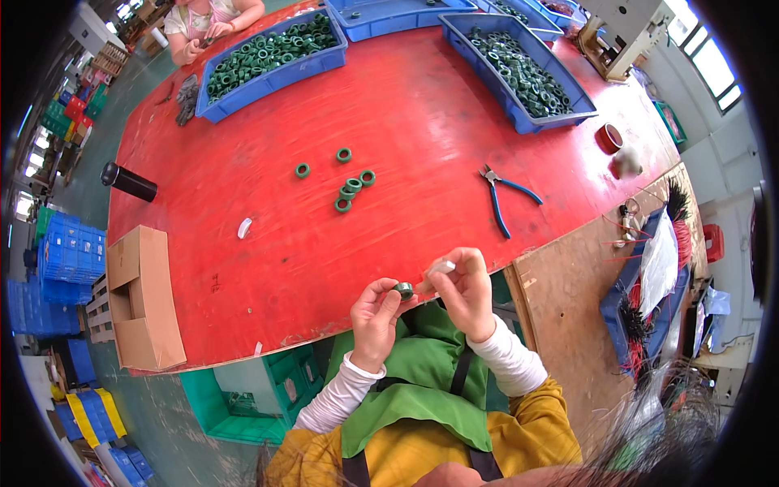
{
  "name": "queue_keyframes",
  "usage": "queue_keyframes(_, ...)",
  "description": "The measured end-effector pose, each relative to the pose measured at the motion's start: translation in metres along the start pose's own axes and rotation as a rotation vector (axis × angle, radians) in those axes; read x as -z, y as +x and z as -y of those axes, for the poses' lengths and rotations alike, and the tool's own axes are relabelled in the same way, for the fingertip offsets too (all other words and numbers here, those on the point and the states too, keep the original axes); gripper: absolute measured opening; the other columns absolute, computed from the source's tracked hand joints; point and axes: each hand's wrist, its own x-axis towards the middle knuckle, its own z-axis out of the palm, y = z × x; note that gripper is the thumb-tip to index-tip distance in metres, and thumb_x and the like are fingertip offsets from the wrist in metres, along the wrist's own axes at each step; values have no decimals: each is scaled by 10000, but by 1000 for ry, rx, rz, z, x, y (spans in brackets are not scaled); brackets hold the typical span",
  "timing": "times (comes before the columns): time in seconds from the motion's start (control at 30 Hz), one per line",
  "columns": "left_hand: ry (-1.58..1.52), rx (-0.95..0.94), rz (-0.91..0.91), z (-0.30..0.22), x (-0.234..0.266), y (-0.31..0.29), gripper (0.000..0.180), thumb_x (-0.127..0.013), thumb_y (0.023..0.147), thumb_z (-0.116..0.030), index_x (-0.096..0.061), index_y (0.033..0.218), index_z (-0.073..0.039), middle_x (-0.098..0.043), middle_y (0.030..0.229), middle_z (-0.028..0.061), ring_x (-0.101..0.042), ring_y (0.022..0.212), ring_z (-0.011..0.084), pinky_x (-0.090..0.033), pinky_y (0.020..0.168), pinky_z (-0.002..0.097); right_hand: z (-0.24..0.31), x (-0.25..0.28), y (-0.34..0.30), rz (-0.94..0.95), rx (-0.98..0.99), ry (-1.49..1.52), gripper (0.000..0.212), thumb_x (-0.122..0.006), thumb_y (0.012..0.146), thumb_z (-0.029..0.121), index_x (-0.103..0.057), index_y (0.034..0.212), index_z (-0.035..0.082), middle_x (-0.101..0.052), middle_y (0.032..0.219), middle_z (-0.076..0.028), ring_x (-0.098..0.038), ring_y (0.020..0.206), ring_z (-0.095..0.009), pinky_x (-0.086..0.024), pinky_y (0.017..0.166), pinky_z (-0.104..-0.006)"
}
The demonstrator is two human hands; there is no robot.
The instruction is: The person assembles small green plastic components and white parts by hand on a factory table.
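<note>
My left hand (375,325) pinches a dark green ring (403,290) between thumb and fingers, just above the table's near edge. Close beside it, my right hand (469,299) is closed on a small white piece (442,267), whose exact kind I cannot make out. Part of the ring is hidden by the fingertips. Farther out on the red table (268,284), several loose green rings lie in a small group, among them one green ring (344,154) set apart at the back. To the right of them rest blue-handled pliers (501,199) with their jaws spread.
Blue trays of green rings stand at the back, one tray (280,69) left and another tray (523,120) right. A co-worker (199,24) handles something at far left. An open cardboard box (150,300) and a black bottle (130,182) line the left edge. Wires fill a blue bin (614,304) at right.
</note>
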Motion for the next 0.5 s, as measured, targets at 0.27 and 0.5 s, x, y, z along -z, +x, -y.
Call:
queue_keyframes(0.27, 90, 7, 101, -5, 2, -6, 178, -573, 925, -89, -559, 1066, 20, -651, 957, 110, -659, 835, 197, -569, 761, 334, -1, 12, 21, 141, -279, 81, 232, -585, 865, -55, -437, 1036, -1, -603, 918, -112, -665, 730, -164, -564, 632, -264)
queue_keyframes(0.5, 86, 49, 237, -11, 6, -4, 208, -568, 931, -130, -555, 1087, 7, -652, 942, 109, -664, 836, 219, -568, 752, 335, -20, 7, 8, 193, -258, -39, 168, -629, 850, -15, -497, 952, -25, -600, 895, -70, -652, 777, -125, -554, 642, -256)
